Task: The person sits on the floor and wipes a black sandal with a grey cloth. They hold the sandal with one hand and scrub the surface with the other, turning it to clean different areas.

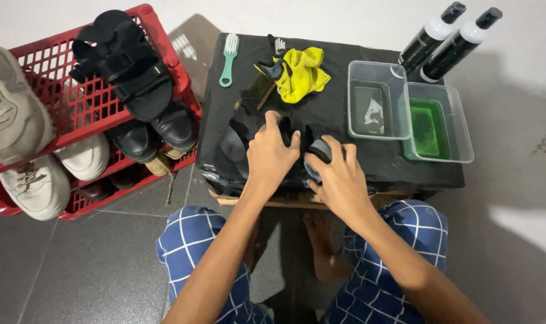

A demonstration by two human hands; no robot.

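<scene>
Both hands on black sandal point(243, 135) at table point(339, 111) front: left hand point(271, 153) clamped on strap, right hand point(339, 174) closed around heel. Positioning step; brush point(228, 60) within reach.

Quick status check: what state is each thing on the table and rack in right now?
Left hand: gripping the black sandal.
Right hand: closed on sandal's grey end.
Left clear tub: open, shallow clear liquid.
Right clear tub: open, green liquid.
Two bottles: capped, leaning on wall.
Yellow cloth: crumpled.
Teal brush: lying flat.
Red rack: full of shoes.
</scene>
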